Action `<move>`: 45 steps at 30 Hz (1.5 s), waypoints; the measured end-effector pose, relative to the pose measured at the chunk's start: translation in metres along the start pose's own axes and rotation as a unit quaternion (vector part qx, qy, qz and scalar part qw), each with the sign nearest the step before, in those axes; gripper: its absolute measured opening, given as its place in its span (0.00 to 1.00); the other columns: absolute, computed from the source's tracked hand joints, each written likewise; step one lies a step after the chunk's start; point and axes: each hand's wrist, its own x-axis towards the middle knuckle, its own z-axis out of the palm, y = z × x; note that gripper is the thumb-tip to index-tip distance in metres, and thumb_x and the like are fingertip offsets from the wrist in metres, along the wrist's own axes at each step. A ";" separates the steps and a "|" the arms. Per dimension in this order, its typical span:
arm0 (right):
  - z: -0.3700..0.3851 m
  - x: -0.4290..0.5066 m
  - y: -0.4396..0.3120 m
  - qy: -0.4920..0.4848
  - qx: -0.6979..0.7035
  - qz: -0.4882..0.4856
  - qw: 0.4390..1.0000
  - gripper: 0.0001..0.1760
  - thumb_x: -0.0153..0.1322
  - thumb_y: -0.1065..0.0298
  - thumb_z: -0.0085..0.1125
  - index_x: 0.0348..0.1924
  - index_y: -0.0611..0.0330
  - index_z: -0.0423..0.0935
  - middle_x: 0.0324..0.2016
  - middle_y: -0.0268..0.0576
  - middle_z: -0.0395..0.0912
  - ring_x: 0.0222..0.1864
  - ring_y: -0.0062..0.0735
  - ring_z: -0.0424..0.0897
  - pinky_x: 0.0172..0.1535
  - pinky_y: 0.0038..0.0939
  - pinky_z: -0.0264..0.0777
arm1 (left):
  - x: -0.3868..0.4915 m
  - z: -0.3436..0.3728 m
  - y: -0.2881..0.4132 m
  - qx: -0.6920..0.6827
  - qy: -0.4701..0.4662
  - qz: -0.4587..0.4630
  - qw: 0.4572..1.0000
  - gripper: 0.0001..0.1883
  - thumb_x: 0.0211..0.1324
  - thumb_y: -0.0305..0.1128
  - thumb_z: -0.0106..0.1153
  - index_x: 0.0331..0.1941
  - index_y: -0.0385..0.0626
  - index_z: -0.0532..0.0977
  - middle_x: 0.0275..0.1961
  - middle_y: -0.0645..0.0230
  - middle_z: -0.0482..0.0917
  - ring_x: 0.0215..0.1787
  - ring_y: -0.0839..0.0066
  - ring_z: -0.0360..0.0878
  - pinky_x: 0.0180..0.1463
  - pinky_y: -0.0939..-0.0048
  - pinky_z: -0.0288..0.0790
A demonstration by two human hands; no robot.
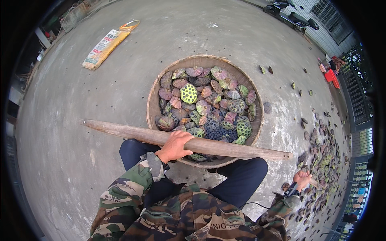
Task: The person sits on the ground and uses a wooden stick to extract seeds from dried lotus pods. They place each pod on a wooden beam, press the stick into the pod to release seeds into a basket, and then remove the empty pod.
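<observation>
My left hand [178,145] grips a tapered wooden carrying pole [223,148] a little left of its middle. The pole spans the near part of a round woven bamboo basket [153,99], between my bent knees. Inside lie many lotus seed pods [203,107], purple, green and brown, with one bright green pod [189,93] facing up. Loose dark lotus seeds [221,134] show between the pods on the near side. Far out to the right, my right hand [302,179] is closed around a pale wooden handle [314,182], whose far end I cannot make out.
A wide heap of lotus pods [324,159] spreads over the concrete floor on the right. Stray seeds and pods dot the ground. A printed woven sack [105,46] lies at upper left. Beyond are a motor scooter [292,16], red basins [331,78] and a person [337,64].
</observation>
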 end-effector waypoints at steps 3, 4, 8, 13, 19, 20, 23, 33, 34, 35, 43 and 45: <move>0.002 0.000 0.001 0.004 -0.285 0.097 0.954 0.30 0.85 0.36 0.53 0.54 0.58 0.75 0.22 0.23 0.53 0.18 0.13 0.51 0.19 0.22 0.44 | -0.010 -0.005 -0.010 0.183 -0.012 0.056 0.981 0.41 0.51 0.36 0.80 0.72 0.49 0.76 0.67 0.59 0.79 0.73 0.53 0.70 0.79 0.46 0.58; 0.011 -0.013 0.022 -0.072 -0.386 0.153 0.907 0.31 0.84 0.35 0.54 0.57 0.58 0.75 0.23 0.23 0.58 0.17 0.12 0.53 0.18 0.21 0.45 | -0.008 -0.006 -0.013 0.202 -0.015 0.053 0.978 0.45 0.48 0.34 0.80 0.74 0.51 0.74 0.65 0.59 0.79 0.70 0.53 0.72 0.74 0.49 0.62; 0.085 -0.086 0.144 -0.344 -0.655 0.115 0.663 0.21 0.85 0.54 0.60 0.63 0.58 0.85 0.25 0.28 0.76 0.24 0.11 0.67 0.26 0.21 0.60 | -0.007 -0.008 -0.024 0.127 -0.042 0.023 0.991 0.47 0.45 0.29 0.76 0.75 0.54 0.74 0.67 0.60 0.79 0.68 0.55 0.74 0.71 0.52 0.64; 0.184 -0.131 0.259 -0.527 -0.746 -0.104 0.394 0.21 0.79 0.49 0.64 0.59 0.50 0.87 0.38 0.60 0.89 0.42 0.65 0.88 0.46 0.56 0.81 | -0.011 -0.017 -0.033 0.153 -0.048 0.017 0.987 0.45 0.43 0.30 0.74 0.74 0.52 0.75 0.64 0.61 0.80 0.65 0.55 0.75 0.72 0.53 0.64; 0.217 -0.144 0.383 -0.522 -0.792 -0.142 0.282 0.20 0.80 0.45 0.61 0.53 0.50 0.87 0.35 0.55 0.89 0.40 0.63 0.88 0.43 0.57 0.82 | -0.007 -0.014 -0.032 0.124 -0.048 0.004 0.991 0.45 0.42 0.30 0.73 0.73 0.52 0.76 0.66 0.61 0.81 0.67 0.56 0.75 0.73 0.54 0.63; 0.213 -0.149 0.394 -0.527 -0.783 -0.145 0.296 0.20 0.80 0.45 0.61 0.50 0.51 0.87 0.35 0.56 0.89 0.40 0.63 0.88 0.43 0.57 0.82 | -0.007 -0.013 -0.032 0.123 -0.045 0.006 0.991 0.45 0.43 0.32 0.74 0.73 0.52 0.76 0.66 0.61 0.81 0.68 0.56 0.75 0.75 0.53 0.62; 0.201 -0.155 0.396 -0.529 -0.772 -0.104 0.337 0.20 0.80 0.48 0.63 0.54 0.52 0.87 0.35 0.58 0.89 0.40 0.63 0.89 0.43 0.56 0.82 | -0.006 -0.011 -0.031 0.115 -0.057 -0.015 0.992 0.44 0.46 0.37 0.77 0.74 0.52 0.75 0.68 0.61 0.80 0.71 0.55 0.74 0.79 0.51 0.59; 0.120 -0.206 0.248 -0.536 -0.521 0.231 0.623 0.25 0.84 0.57 0.63 0.71 0.61 0.79 0.42 0.28 0.83 0.42 0.15 0.73 0.47 0.24 0.74 | 0.041 -0.023 -0.028 -0.858 0.152 -0.227 0.435 0.43 0.72 0.69 0.56 0.73 0.43 0.70 0.65 0.43 0.81 0.70 0.48 0.79 0.73 0.37 0.73; 0.105 -0.218 0.238 -0.513 -0.536 0.278 0.610 0.26 0.85 0.57 0.63 0.72 0.61 0.78 0.41 0.27 0.81 0.41 0.14 0.72 0.45 0.23 0.73 | 0.045 -0.016 -0.026 -0.865 0.157 -0.220 0.422 0.41 0.73 0.68 0.56 0.70 0.42 0.72 0.64 0.45 0.82 0.67 0.49 0.81 0.72 0.37 0.73; 0.090 -0.228 0.228 -0.518 -0.520 0.280 0.619 0.28 0.85 0.56 0.61 0.75 0.59 0.74 0.38 0.26 0.79 0.38 0.14 0.70 0.42 0.24 0.70 | 0.045 -0.011 -0.024 -0.877 0.144 -0.167 0.427 0.39 0.73 0.67 0.55 0.68 0.41 0.74 0.63 0.46 0.83 0.65 0.51 0.83 0.72 0.38 0.74; 0.018 -0.271 0.175 -0.438 -0.524 0.231 0.693 0.29 0.86 0.57 0.59 0.76 0.61 0.72 0.38 0.28 0.78 0.39 0.15 0.71 0.44 0.23 0.71 | 0.071 0.001 -0.028 -0.830 0.214 -0.136 0.496 0.20 0.75 0.35 0.65 0.64 0.40 0.77 0.67 0.62 0.83 0.69 0.61 0.81 0.74 0.50 0.74; 0.019 -0.266 0.162 -0.375 -0.511 0.272 0.724 0.29 0.85 0.60 0.61 0.75 0.65 0.72 0.46 0.30 0.84 0.46 0.15 0.76 0.53 0.22 0.74 | 0.070 -0.009 -0.023 -0.811 0.204 -0.167 0.522 0.20 0.75 0.35 0.64 0.65 0.41 0.77 0.66 0.63 0.84 0.69 0.61 0.82 0.75 0.50 0.73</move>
